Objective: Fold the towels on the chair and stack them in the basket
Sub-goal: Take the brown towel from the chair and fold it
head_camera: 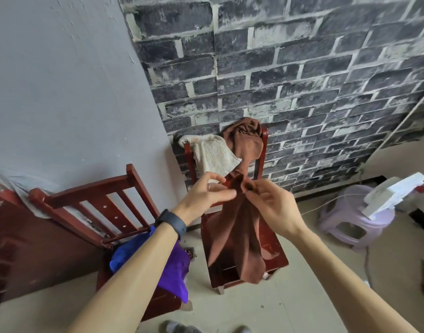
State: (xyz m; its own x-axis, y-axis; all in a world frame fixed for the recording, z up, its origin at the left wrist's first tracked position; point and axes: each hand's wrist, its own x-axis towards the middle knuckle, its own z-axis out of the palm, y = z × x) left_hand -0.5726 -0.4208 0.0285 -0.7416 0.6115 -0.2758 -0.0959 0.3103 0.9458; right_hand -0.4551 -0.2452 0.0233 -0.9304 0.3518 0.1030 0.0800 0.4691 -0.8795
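far to the left of our fingers, a grey plaster wall [62, 92] meets a dark red chair [98, 207] whose slatted back leans toward us; on its seat, below and left of our left hand, lies a heap of blue and purple cloth [172, 267]. our left hand [206, 195] wears a dark band [172, 222] at the wrist, and its fingers [226, 193] are drawn narrow, thumb above and the rest below, touching the top edge of the brown towel [237, 236]; we cannot tell how firmly they pinch it. just to the right, nearly touching, our right hand [271, 203] has its fingers [253, 189] closed on the same bunched top corner of that towel. the towel hangs straight down from both hands in long folds, in front of the seat of the second red chair [273, 251], its lower end below the seat's front edge. above and behind our fingers, over that chair's back, a white towel [213, 155] is draped on the left and another brown towel [248, 138] is bunched on the right. behind it stands a wall papered in dark brick [302, 68]. well to the right of our right hand, a pale lilac plastic stool [350, 219] sits on the floor [314, 272] with a white object [393, 195] resting on top, tilted.
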